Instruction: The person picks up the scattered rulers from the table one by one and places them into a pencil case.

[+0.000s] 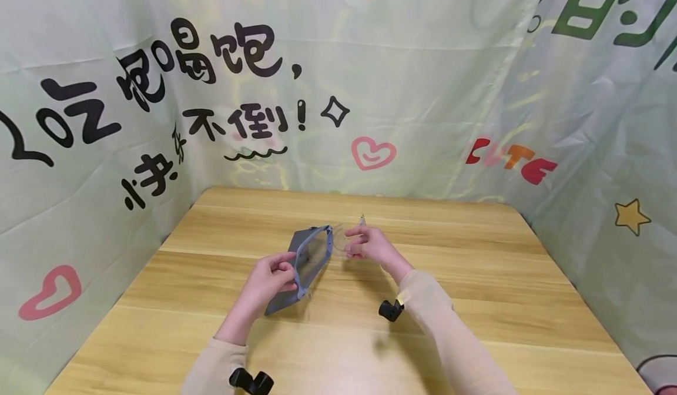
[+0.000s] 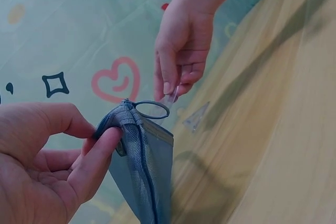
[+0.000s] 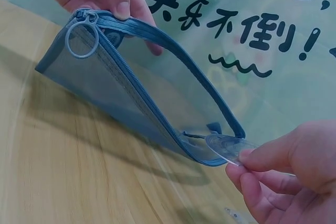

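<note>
My left hand pinches the rim of a blue zippered mesh pouch near one end of its zipper. The pouch is tilted and its mouth gapes, with a ring pull hanging at the zipper's end by the left hand. Between thumb and fingers, my right hand holds a clear plastic protractor with a curved edge, at the far end of the pouch's mouth. Beyond that hand a small clear set square lies on the table. A small dark item shows inside the pouch.
The wooden table has printed fabric walls at its back and sides. A black wrist camera sits at the right sleeve, and another black wrist camera at the left sleeve.
</note>
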The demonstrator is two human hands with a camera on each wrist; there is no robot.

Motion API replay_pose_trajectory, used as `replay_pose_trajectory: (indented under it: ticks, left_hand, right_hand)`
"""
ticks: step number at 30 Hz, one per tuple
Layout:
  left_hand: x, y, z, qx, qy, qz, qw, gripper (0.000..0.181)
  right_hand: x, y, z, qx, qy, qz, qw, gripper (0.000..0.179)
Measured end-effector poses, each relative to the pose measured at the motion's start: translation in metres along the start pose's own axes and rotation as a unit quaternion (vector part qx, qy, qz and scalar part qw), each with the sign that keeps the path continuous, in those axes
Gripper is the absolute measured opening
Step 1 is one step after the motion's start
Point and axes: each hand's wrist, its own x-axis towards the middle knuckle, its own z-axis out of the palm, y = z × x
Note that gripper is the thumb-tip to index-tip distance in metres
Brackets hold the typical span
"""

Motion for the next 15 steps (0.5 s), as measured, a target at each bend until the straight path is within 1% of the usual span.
replay_pose_trajectory:
  ticks: [7,15]
  left_hand:
    - [0.0009,0.0008,-0.0045,0.004,0.002,-0.002,1.0000,0.050]
    - [0.0034,-0.0003,-0.0093,0.013,0.006,-0.002,0.9999,0.049]
  right_hand:
    - [0.0016,-0.0006,0.0022,0.006,-0.004,0.004,1.0000,0.046]
    - [0.0006,-0.0039,0.0055,0.006,-0.012,-0.001,0.9999,0.046]
